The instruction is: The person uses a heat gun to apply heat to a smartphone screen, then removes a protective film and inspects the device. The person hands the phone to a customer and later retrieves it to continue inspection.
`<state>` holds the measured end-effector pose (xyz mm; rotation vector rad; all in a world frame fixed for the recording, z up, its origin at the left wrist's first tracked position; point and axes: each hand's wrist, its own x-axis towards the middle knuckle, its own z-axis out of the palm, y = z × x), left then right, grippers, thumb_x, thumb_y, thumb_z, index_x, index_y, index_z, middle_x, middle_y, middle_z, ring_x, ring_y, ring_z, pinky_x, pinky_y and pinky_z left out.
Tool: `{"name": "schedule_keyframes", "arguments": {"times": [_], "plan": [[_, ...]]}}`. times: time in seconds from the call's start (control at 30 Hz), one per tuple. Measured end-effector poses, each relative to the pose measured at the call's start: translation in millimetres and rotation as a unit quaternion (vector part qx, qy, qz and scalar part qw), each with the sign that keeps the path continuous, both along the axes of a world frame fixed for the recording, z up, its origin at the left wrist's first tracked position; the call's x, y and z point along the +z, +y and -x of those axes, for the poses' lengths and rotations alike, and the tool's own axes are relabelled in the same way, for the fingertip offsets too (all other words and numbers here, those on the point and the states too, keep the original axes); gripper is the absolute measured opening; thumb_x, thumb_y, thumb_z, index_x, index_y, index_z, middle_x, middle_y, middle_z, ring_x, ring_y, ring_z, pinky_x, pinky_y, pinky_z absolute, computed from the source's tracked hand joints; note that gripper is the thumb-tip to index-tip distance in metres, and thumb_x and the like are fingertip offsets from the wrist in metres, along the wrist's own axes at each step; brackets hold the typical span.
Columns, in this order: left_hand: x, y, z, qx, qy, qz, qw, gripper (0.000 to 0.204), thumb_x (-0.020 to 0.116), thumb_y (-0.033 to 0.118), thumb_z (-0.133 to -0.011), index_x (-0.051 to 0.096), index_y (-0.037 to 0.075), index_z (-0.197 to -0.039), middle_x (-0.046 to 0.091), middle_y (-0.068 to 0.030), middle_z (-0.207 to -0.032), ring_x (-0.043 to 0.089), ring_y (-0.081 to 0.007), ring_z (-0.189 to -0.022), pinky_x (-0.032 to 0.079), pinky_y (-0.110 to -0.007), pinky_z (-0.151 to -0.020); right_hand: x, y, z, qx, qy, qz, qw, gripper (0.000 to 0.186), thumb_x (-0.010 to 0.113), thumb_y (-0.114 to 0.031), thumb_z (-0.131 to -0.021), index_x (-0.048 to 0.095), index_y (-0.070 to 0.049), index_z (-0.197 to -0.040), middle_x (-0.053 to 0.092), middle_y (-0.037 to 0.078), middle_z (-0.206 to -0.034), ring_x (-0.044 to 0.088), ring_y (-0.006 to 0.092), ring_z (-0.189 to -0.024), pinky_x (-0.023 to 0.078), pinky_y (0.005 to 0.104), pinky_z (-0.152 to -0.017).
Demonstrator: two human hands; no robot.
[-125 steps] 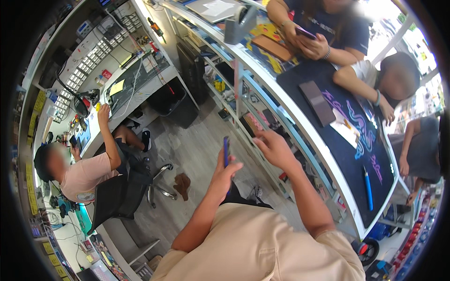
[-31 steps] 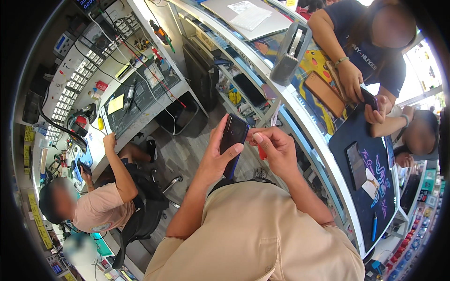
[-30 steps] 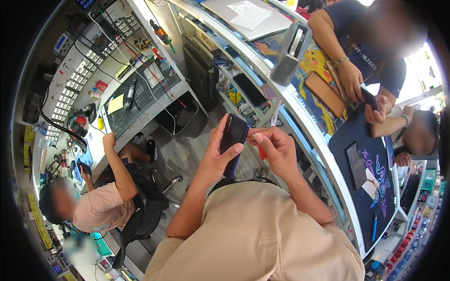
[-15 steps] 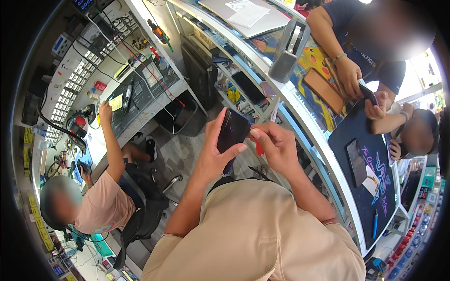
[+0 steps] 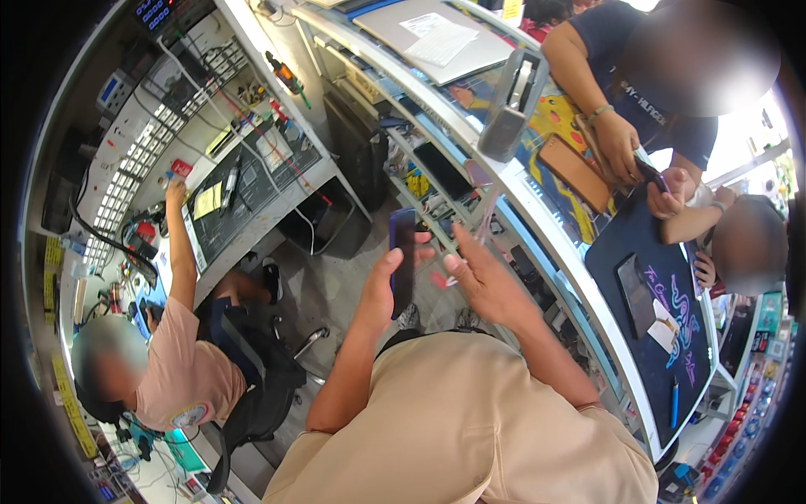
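My left hand (image 5: 378, 290) holds a dark smartphone (image 5: 403, 262) upright by its sides, thumb on the near edge and fingertips showing past the far one. The phone has a bluish-purple rim. Apart from it, to the right, is my right hand (image 5: 494, 284), its index finger stretched forward and its thumb raised. A small red thing with a pale end (image 5: 439, 280) sticks out beneath that thumb, seemingly held by the lower fingers; its kind is too blurred to tell.
A glass counter runs along my right, with a tape dispenser (image 5: 514, 105), a brown phone case (image 5: 575, 172), a dark phone (image 5: 635, 296) and a blue pen (image 5: 674, 401) on it. Across it a person handles a phone (image 5: 651, 175). Left, a co-worker sits in a black chair (image 5: 260, 412) at a cluttered workbench.
My right hand has drawn away from the phone's edge and its fingers have straightened. The phone has turned more edge-on in my left hand. The seated co-worker's raised hand has moved to a red container.
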<state>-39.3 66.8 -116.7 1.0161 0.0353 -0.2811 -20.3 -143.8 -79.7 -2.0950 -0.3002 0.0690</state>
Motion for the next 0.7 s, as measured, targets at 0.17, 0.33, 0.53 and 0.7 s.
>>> {"name": "schedule_keyframes", "arguments": {"times": [0.17,0.33,0.53,0.7], "plan": [[21,-34,-12,0.05,-0.139,-0.227,0.963,0.051,0.048,0.034,-0.113,0.054,0.002,-0.152,0.049,-0.0093,-0.154,0.052,-0.0189,-0.135,0.039,-0.032,-0.114,-3,8,3,-0.035,0.256,-0.354,0.899,0.046,0.063,-0.032,-0.109,0.059,-0.001,-0.143,0.068,0.005,-0.128,0.061,0.0124,-0.115,0.049,0.0305,-0.102],[55,-39,-28,0.056,-0.061,-0.14,0.987,0.047,0.067,0.017,-0.105,0.06,0.003,-0.149,0.06,-0.0041,-0.135,0.055,-0.0106,-0.118,0.044,-0.029,-0.106,8,-11,6,-0.066,0.24,-0.337,0.908,0.039,0.069,-0.026,-0.106,0.065,-0.003,-0.136,0.072,0.003,-0.117,0.065,0.0096,-0.102,0.053,0.0288,-0.091],[62,-37,-42,-0.045,-0.052,-0.147,0.987,0.043,0.067,0.017,-0.103,0.065,0.001,-0.143,0.071,-0.0037,-0.123,0.061,-0.0119,-0.11,0.048,-0.031,-0.102,11,-28,9,-0.06,0.181,-0.267,0.945,0.037,0.071,-0.023,-0.105,0.065,-0.002,-0.135,0.073,0.004,-0.114,0.065,0.0092,-0.101,0.053,0.0285,-0.09],[53,-33,-48,-0.117,-0.04,-0.084,0.989,0.042,0.063,0.014,-0.104,0.063,-0.004,-0.142,0.071,-0.0067,-0.128,0.063,-0.0139,-0.115,0.049,-0.032,-0.102,8,-35,12,-0.06,0.216,-0.328,0.918,0.036,0.071,-0.025,-0.105,0.066,-0.001,-0.132,0.073,0.003,-0.114,0.064,0.0087,-0.101,0.052,0.0275,-0.09]]}}
